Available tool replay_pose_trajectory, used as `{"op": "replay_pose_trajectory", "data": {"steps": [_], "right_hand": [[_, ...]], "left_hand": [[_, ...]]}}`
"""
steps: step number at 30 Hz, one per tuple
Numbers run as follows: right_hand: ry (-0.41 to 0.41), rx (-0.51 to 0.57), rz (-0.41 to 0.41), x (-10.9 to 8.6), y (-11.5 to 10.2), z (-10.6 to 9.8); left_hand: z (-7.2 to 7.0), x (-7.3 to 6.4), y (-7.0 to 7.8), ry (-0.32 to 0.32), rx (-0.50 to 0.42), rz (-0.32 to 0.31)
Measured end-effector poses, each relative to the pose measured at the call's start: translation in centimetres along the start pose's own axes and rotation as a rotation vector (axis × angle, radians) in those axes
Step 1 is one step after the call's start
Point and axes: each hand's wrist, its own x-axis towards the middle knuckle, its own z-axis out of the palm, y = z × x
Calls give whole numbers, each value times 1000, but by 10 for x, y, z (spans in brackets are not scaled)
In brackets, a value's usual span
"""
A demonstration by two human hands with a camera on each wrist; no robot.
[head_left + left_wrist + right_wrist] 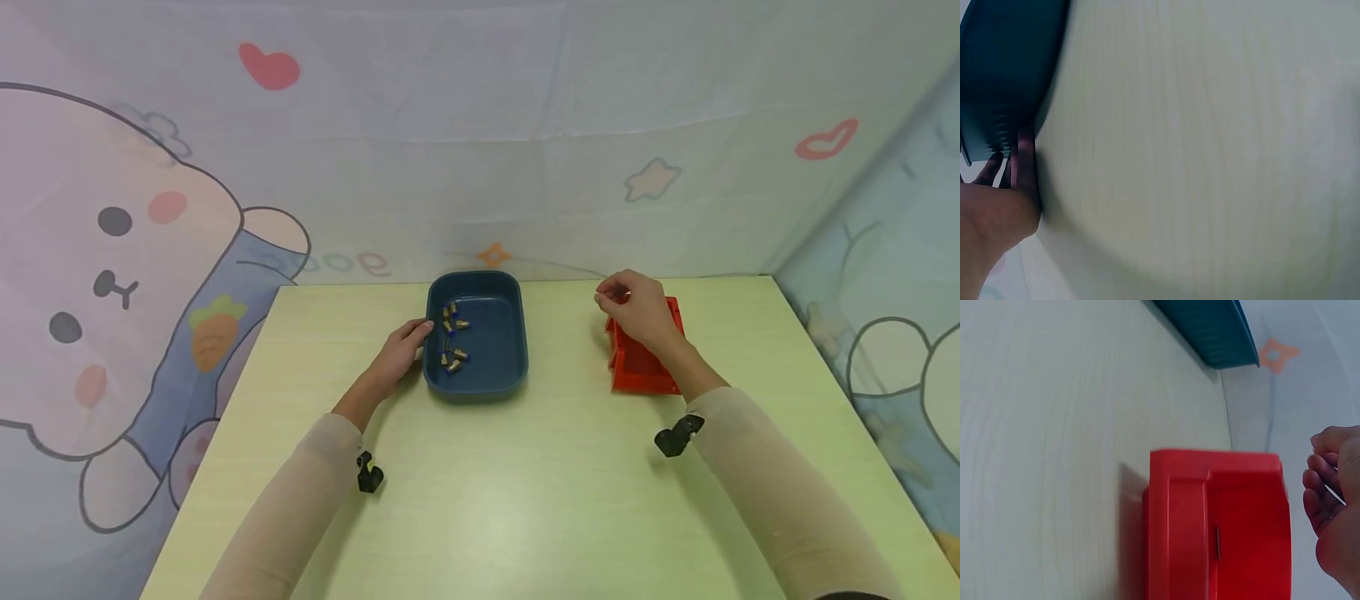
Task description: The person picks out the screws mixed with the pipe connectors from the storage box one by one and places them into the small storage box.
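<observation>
A dark blue plastic tray (498,333) sits on the table near its back edge. Along its left side lie several small brass fittings (455,366) with blue ends. My left hand (401,354) is at the tray's left side; in the left wrist view its fingers (1027,156) lie nearly straight against the outer wall. A red plastic bin (637,371) stands to the right. Over its back end is my right hand (641,312), fingers bent and thumb and index tips close together. I cannot tell whether anything is between those tips.
The pale wooden table (487,492) ends at a cloth backdrop (450,133) printed with a cartoon bear and hearts. Small black wrist cameras (678,435) are worn at both cuffs. A strip of table separates the tray from the red bin.
</observation>
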Motion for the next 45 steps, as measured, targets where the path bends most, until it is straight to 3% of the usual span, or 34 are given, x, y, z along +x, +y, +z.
{"op": "replay_pose_trajectory", "data": {"steps": [7,10,17,45], "right_hand": [[2,38,-33,7,-15,13],[-2,49,-41,10,-19,18],[-22,83,-55,14,-29,30],[-54,124,-114,32,-64,74]], "left_hand": [[0,0,0,-4,-7,2],[-1,9,-9,-2,-15,-8],[-3,23,-32,32,-7,44],[-3,24,-32,37,6,40]]}}
